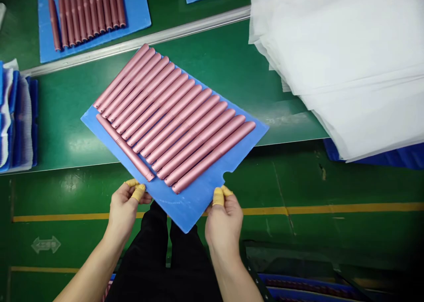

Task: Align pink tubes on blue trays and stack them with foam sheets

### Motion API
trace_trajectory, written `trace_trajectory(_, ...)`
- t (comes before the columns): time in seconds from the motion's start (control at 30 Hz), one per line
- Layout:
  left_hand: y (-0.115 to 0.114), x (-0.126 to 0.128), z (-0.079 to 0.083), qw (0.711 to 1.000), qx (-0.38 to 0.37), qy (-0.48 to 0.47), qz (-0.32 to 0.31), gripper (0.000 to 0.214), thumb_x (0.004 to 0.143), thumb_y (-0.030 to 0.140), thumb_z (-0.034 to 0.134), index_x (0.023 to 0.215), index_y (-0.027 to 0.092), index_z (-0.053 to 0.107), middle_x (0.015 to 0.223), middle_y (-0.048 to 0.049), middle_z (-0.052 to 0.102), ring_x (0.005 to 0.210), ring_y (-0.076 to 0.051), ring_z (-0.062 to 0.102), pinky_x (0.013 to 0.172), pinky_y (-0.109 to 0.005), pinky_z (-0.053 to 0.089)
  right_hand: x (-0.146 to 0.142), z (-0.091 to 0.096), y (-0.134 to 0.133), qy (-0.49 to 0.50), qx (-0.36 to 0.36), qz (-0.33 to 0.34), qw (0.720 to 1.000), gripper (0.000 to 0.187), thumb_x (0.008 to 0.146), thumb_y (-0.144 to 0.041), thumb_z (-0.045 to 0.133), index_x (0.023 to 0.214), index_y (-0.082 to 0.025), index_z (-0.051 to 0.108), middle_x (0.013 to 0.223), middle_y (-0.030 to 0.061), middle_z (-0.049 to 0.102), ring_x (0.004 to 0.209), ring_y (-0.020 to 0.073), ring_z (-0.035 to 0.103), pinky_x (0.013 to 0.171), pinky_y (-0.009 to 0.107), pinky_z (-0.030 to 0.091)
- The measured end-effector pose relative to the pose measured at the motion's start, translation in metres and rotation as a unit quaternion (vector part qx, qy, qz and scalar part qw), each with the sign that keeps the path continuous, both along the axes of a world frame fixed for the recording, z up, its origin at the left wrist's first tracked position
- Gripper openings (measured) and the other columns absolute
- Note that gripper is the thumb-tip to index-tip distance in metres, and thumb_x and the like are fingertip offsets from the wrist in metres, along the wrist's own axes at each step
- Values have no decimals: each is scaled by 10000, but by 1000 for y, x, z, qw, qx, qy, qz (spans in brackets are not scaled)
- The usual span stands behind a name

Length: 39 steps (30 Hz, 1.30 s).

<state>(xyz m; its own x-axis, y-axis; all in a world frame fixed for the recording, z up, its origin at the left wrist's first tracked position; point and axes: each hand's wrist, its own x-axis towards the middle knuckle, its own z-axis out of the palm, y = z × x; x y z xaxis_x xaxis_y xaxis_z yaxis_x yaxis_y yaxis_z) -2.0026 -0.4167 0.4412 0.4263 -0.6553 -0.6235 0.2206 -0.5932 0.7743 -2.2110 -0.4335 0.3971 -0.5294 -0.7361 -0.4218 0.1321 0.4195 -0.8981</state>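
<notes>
A flat blue plastic sheet (pixel 205 204) is tilted across the front edge of the green table, its near corner hanging past the edge. My left hand (pixel 127 204) pinches its left near side, and my right hand (pixel 225 213) pinches its right near side just below a small notch. Yellow covers wrap some fingertips on both hands. A row of several pink metallic tubes (pixel 185 120) with rounded far ends lies slantwise on the sheet. One more pink tube (pixel 126 147) lies crosswise along the sheet's left side, close to my left hand.
Behind a metal rail (pixel 198 27) lies another blue sheet (pixel 139 10) bearing darker pink tubes (pixel 89 12). White sheets (pixel 347 50) are piled on the right and overhang the table (pixel 66 134). Blue and white sheets (pixel 20 116) stand at the left. Below is green floor with yellow lines.
</notes>
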Motion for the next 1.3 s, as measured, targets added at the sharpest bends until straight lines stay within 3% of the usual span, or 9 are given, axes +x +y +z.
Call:
trace_trajectory(0.2,-39,-10,-2,989,-48,19,-136,470,772,522,865,1040,149,766,888,-103,791,705,-219,754,654,-340,629,-46,25,-85,121,-72,47,989,480,876,-592,754,1140,-193,789,1051,110,767,836,212,691,706,363,590)
trace_trajectory(0.33,-64,13,-6,964,-141,-124,-190,314,893,421,743,1070,168,801,919,-87,801,707,-189,733,675,-318,607,-79,38,-144,188,-117,77,972,270,884,-368,776,1046,-168,856,1066,169,808,859,236,743,774,437,588)
trace_trajectory(0.4,-80,40,-9,928,-206,-256,-176,288,936,382,694,1093,168,806,947,-84,800,749,-184,720,757,-339,619,-93,39,-172,243,-110,73,961,231,906,-247,763,1091,-159,868,1056,171,816,863,218,758,811,461,575)
trace_trajectory(0.5,-104,84,-17,836,-272,-448,-162,271,975,332,643,1145,181,790,1030,-85,779,912,-219,708,929,-417,614,-107,38,-208,332,-75,84,936,333,911,-103,752,1231,-145,834,1094,164,815,926,228,783,883,495,593)
trace_trajectory(0.6,-126,115,-28,766,-290,-534,-207,299,996,315,636,1257,221,749,1210,-104,742,1172,-290,660,1065,-504,568,-113,33,-234,402,-76,132,903,394,929,-1,676,1297,-88,785,1206,185,794,1071,259,789,1022,514,615)
trace_trajectory(0.8,-156,119,-44,740,-299,-493,-346,381,1008,361,654,1352,201,685,1366,-127,640,1354,-337,529,1203,-599,471,-110,20,-241,474,-80,146,864,435,961,6,584,1379,9,707,1265,218,759,1085,229,752,1040,437,601)
trace_trajectory(0.97,-161,122,-41,738,-299,-478,-371,352,1046,382,631,1332,189,697,1354,-111,634,1383,-319,502,1229,-584,467,-105,16,-225,522,-64,159,835,436,975,-71,589,1392,-25,711,1172,173,752,940,180,680,969,385,577)
trace_trajectory(1.13,-160,132,-38,694,-310,-517,-394,407,1089,413,601,1338,108,707,1309,-131,635,1362,-359,545,1196,-721,448,-97,18,-219,539,-48,149,827,445,993,-77,575,1416,-10,697,1150,158,740,854,147,604,890,320,539)
trace_trajectory(1.3,-166,142,-36,659,-342,-515,-428,407,1102,434,572,1266,101,741,1266,-98,696,1314,-340,642,1170,-691,491,-94,18,-218,533,-43,144,832,451,1013,-89,552,1438,-7,677,1138,155,739,829,149,581,854,318,520)
